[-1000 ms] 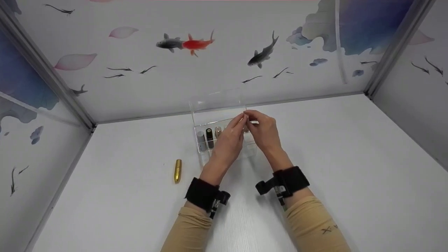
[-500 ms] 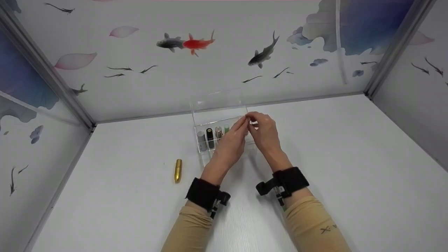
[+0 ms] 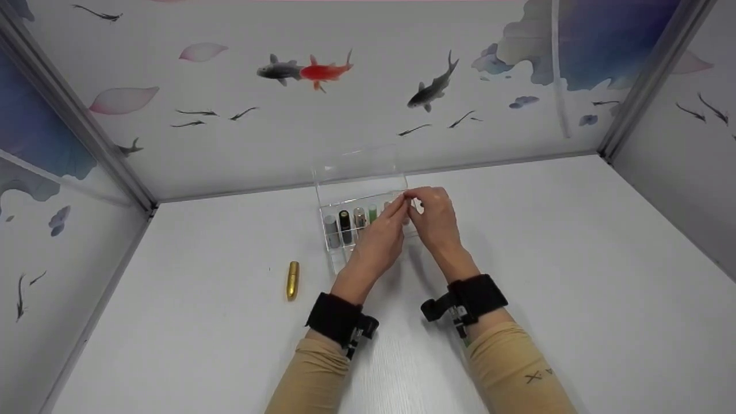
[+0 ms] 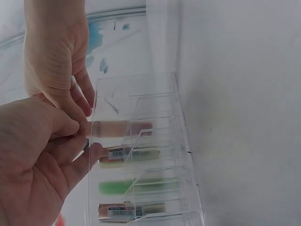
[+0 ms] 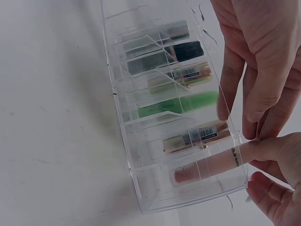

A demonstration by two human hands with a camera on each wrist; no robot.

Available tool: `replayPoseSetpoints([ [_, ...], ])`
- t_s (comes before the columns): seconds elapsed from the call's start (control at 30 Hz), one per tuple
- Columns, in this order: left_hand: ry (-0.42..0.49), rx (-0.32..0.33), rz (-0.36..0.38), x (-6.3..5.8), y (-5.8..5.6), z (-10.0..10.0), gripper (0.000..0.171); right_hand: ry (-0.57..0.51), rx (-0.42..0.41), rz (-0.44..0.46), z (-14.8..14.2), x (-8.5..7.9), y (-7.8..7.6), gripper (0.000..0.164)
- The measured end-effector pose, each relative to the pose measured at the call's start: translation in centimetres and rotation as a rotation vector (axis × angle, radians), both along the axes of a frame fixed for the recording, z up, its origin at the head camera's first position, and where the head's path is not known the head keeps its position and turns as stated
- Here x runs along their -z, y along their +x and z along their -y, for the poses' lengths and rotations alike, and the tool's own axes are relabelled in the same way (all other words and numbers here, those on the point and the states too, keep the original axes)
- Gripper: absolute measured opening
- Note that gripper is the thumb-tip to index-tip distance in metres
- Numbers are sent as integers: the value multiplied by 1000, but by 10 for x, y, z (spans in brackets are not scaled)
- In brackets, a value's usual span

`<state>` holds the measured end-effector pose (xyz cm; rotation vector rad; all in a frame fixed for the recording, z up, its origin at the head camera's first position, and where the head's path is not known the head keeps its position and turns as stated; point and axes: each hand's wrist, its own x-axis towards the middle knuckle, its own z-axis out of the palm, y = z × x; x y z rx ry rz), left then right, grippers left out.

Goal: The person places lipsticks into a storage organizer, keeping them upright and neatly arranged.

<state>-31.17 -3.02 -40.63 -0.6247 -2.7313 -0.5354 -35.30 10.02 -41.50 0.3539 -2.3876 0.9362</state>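
Note:
A clear lipstick organizer [image 3: 339, 237] holds a row of lipstick tubes, with its transparent lid [image 3: 356, 164] raised. In its end compartment stands a pink lipstick tube [image 5: 209, 167], its upper end at the rim. My right hand [image 3: 437, 221] grips that upper end with its fingertips. My left hand [image 3: 379, 238] meets it there, thumb and forefinger drawn together and another finger [image 4: 91, 155] reaching to the organizer's edge. What the left fingertips pinch is hidden, so I cannot tell. Beside the pink tube are a rose-gold tube [image 5: 195, 136] and a green tube [image 5: 176, 104].
A shiny gold lipstick tube [image 3: 292, 280] lies on the white table [image 3: 190, 322] left of the organizer. Grey [image 3: 332, 231] and black [image 3: 344, 221] tubes fill the organizer's left end. A printed back wall [image 3: 368, 121] rises behind it.
Both hands have shifted slightly right, and the right hand has come down a little. The green tube, hidden a second ago, now shows beside the left hand.

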Motion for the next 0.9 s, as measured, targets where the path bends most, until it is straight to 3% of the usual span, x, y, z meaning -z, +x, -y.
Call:
replayPoseSetpoints([
  [0.3, 9, 30, 30, 2, -2, 2, 48, 4, 2, -4, 2, 3, 0, 17],
  [0.9, -32, -6, 94, 5, -4, 0, 52, 31, 8, 13, 5, 5, 0, 18],
])
